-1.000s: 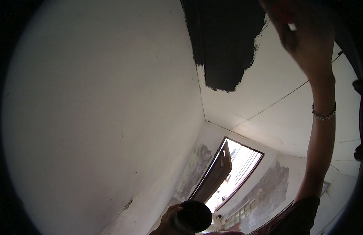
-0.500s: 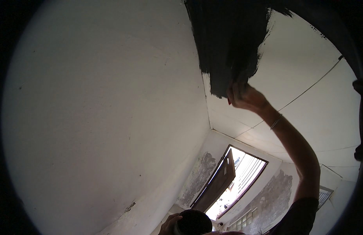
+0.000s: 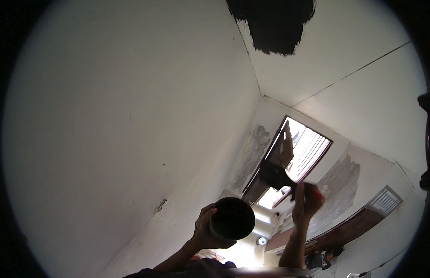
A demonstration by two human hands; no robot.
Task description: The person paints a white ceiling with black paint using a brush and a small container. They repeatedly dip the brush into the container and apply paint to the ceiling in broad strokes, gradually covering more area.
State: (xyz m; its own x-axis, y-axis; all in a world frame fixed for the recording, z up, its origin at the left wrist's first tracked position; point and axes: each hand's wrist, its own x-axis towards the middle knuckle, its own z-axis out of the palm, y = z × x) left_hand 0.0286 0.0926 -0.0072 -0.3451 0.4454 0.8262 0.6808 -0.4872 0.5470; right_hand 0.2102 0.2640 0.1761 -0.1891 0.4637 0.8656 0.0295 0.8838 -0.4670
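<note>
My left hand (image 3: 203, 231) is wrapped round the side of a round pot (image 3: 233, 217), low in the middle of the view. Its inside looks black, but I cannot tell how full it is. To the right of it, my right hand (image 3: 305, 204) grips a wide paintbrush (image 3: 275, 176) by its handle, with a bit of red showing at the fist. The dark brush head points left, above the pot and apart from it, slightly blurred. Overhead, a patch of black paint (image 3: 277, 28) with ragged edges covers part of the white ceiling (image 3: 349, 102).
A large pale wall (image 3: 117, 129) fills the left side and meets the ceiling along a dark seam. Beyond my hands is a barred window (image 3: 310, 143) with a brown shutter (image 3: 282, 148) swung open. Grey worn plaster (image 3: 340, 185) and a louvred vent (image 3: 385, 199) lie to the right.
My right hand has come down from the painted ceiling with the brush, which now shows fully. The pot and my left hand appear higher in view. The view has tilted downward.
</note>
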